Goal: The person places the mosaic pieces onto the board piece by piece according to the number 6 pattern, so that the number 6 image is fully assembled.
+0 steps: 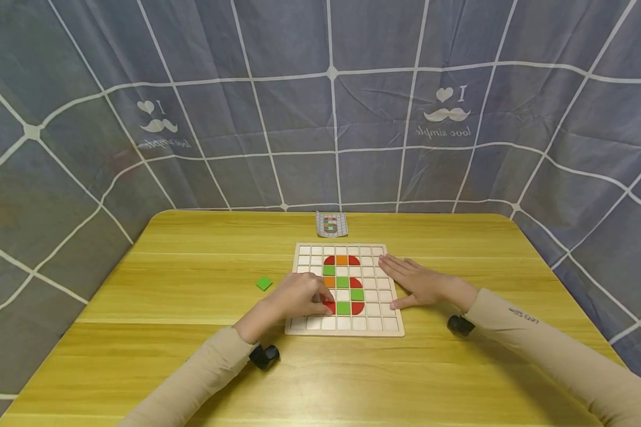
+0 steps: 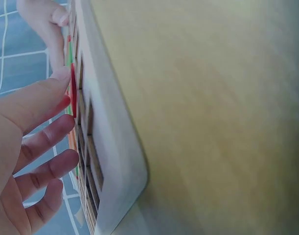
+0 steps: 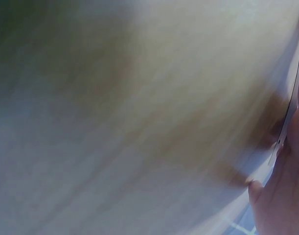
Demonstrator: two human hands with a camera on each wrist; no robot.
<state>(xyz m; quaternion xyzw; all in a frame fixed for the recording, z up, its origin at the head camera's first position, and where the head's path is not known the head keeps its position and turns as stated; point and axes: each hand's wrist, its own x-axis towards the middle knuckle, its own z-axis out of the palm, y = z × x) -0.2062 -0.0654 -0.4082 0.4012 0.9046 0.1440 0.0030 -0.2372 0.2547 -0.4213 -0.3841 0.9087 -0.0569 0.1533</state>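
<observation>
A pale wooden grid board (image 1: 374, 323) lies on the table, with red, orange and green tiles set in its cells. My left hand (image 1: 301, 295) reaches over the board's left side. Thumb and index finger pinch a red rounded-corner tile (image 2: 74, 93) at the lower left of the coloured pattern, right at the board's surface; the other fingers are loosely bent. On the board's right edge rests my right hand (image 1: 419, 283), fingers straight and thumb spread. Only part of that hand shows at the side of the right wrist view. Fingers partly cover the pattern's left side.
A loose green square tile (image 1: 264, 283) lies on the wooden table (image 1: 192, 284), left of the board. Behind the board is a small printed card (image 1: 332, 225) with a coloured grid pattern. A grey-blue checked curtain (image 1: 299, 118) hangs beyond the table's far edge.
</observation>
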